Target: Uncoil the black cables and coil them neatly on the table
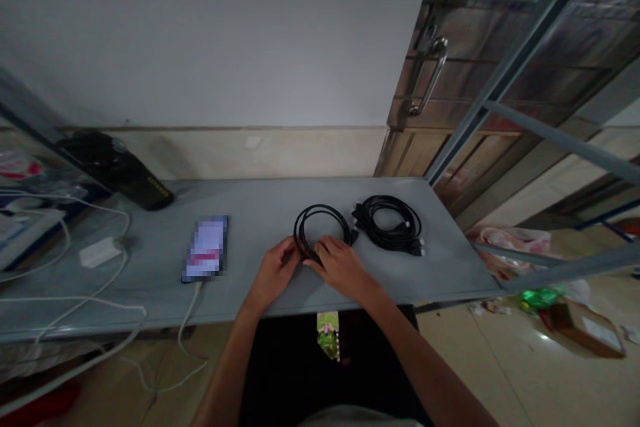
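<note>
The person's two hands meet at a loop of black cable (327,208) near the front edge of the grey tabletop (260,203). The left hand (278,268) has its thumb and fingers drawn in around the loop's near left side, while the right hand (341,265) is curled over its near edge, fingers bent and close together on the strands (the exact grip beneath them is hidden). A dark connector sticks out at the loop's right side. Just beyond, to the right, lies a thicker coil of black cables (387,237), its connector ends showing at the rim. Well to the left rests a phone (206,248), its screen lit and blurred, with a white cable (189,313) running from its lower end over the edge. Farther left are a white adapter (100,252) and, near the wall, a black bottle (123,170).
</note>
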A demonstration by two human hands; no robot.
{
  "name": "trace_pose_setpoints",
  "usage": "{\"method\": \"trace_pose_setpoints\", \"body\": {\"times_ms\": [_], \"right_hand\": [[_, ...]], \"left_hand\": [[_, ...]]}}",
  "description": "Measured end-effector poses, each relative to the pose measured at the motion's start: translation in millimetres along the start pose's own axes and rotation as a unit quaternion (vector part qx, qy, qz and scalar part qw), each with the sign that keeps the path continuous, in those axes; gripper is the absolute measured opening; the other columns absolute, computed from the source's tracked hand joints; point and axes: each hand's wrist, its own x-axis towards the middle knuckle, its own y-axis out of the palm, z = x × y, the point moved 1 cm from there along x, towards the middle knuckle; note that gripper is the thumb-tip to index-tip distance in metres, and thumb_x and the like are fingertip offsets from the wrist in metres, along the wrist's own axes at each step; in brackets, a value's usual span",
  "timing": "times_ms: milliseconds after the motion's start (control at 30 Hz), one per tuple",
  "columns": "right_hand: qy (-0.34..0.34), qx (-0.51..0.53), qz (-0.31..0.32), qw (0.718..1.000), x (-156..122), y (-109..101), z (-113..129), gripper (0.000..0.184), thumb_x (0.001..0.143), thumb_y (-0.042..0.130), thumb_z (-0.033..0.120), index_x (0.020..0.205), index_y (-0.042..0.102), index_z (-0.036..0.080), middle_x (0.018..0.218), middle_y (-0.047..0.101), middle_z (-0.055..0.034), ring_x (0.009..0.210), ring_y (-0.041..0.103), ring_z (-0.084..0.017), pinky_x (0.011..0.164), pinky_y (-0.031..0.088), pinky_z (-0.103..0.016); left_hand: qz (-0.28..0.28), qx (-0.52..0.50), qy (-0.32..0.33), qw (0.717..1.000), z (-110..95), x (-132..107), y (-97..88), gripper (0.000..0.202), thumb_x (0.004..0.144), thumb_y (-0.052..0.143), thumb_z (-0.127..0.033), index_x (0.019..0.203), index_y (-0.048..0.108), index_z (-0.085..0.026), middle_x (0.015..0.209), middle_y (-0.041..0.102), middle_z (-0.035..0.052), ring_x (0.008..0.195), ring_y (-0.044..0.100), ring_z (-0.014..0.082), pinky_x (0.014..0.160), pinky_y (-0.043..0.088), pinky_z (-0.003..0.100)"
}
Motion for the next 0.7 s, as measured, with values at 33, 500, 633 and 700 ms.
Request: {"method": "trace_pose_setpoints", "body": {"times_ms": [33,500,633,700], "right_hand": [[-0.003,0.005,-0.003,1.000,-2,5,-1,0.049,0.116,0.058,0.060,0.129,0.072,0.015,0.130,0.076,-0.0181,0.126,0.074,-0.031,0.112,0.060,-0.046],[0.014,-0.008,-0.006,1.000,-2,13,-5,0.034,0.119,0.058,0.046,0.118,0.074,0.016,0.116,0.080,-0.0142,0.120,0.072,-0.031,0.109,0.058,-0.047],[0.041,-0.010,-0.032,0.999,-4,18,-7,0.034,0.121,0.053,0.046,0.115,0.072,0.019,0.107,0.081,-0.0131,0.112,0.077,-0.031,0.106,0.060,-0.049],[0.048,0.004,-0.042,0.998,-5,18,-8,0.033,0.122,0.051,0.045,0.114,0.071,0.020,0.102,0.081,-0.0112,0.106,0.079,-0.029,0.106,0.060,-0.048]], "left_hand": [[-0.003,-0.001,-0.003,1.000,1,0,0.2,0.026,0.108,0.067,-0.047,0.107,0.076,-0.022,0.109,0.082,0.0068,0.103,0.077,0.0253,0.099,0.061,0.038],[-0.062,0.109,-0.005,0.992,-11,-7,1.1,0.034,0.108,0.066,-0.051,0.091,0.075,-0.023,0.083,0.074,0.0013,0.076,0.066,0.0200,0.073,0.052,0.031],[-0.035,0.144,0.013,0.989,-16,-7,5.9,0.039,0.110,0.065,-0.053,0.087,0.076,-0.022,0.076,0.070,0.0006,0.069,0.060,0.0188,0.068,0.046,0.031],[-0.028,0.148,0.031,0.988,-18,-7,7.3,0.039,0.110,0.065,-0.052,0.088,0.076,-0.022,0.079,0.072,0.0018,0.072,0.063,0.0194,0.072,0.049,0.032]]}}
